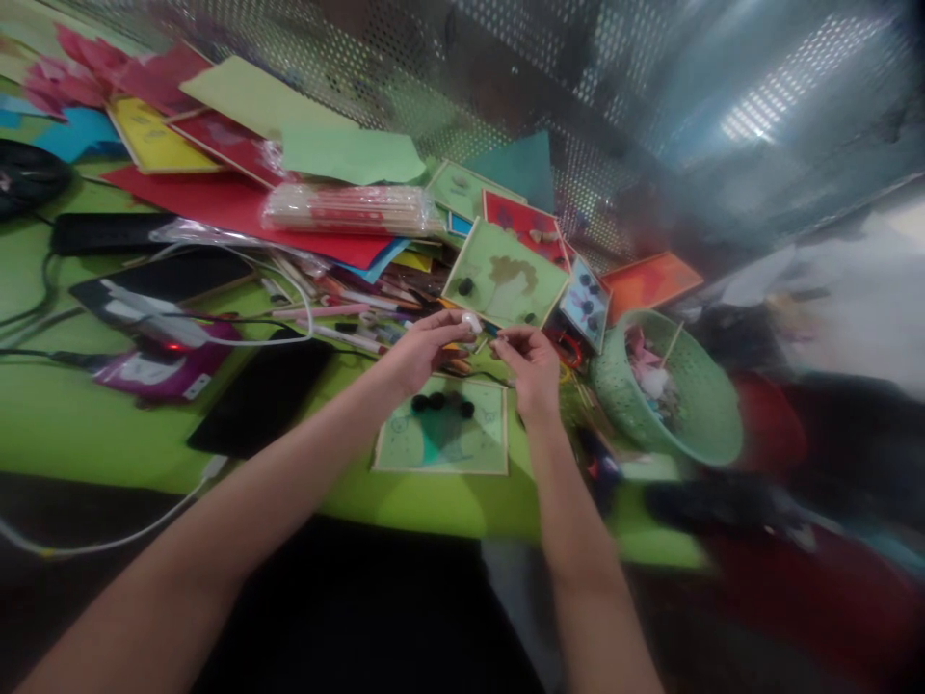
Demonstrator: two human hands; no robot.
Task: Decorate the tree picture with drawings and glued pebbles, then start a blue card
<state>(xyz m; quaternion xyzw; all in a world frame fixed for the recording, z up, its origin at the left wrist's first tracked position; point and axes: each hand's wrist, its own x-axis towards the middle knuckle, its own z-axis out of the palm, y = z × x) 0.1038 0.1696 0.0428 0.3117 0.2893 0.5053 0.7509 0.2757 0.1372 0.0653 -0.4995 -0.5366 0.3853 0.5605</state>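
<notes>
Between the fingertips of my left hand (432,345) is a small, rounded white object (472,323), its kind too blurred to tell. My right hand (533,361) is just to the right, thumb and fingers pinched together; what they hold, if anything, is too small to make out. Below both hands a light green card (442,453) with a pale wooden border lies flat on the table. It bears drawn lines, a darker green shape and several black pompoms (436,401). Behind the hands leans another green framed card (506,275) with a brown blot.
Pens and pencils (361,328) lie behind my left hand, near a plastic-wrapped bundle of sticks (351,208). A black tablet-like slab (264,395) and a purple power strip (163,366) with cables are at left. A green basket (704,410) of scraps stands at right.
</notes>
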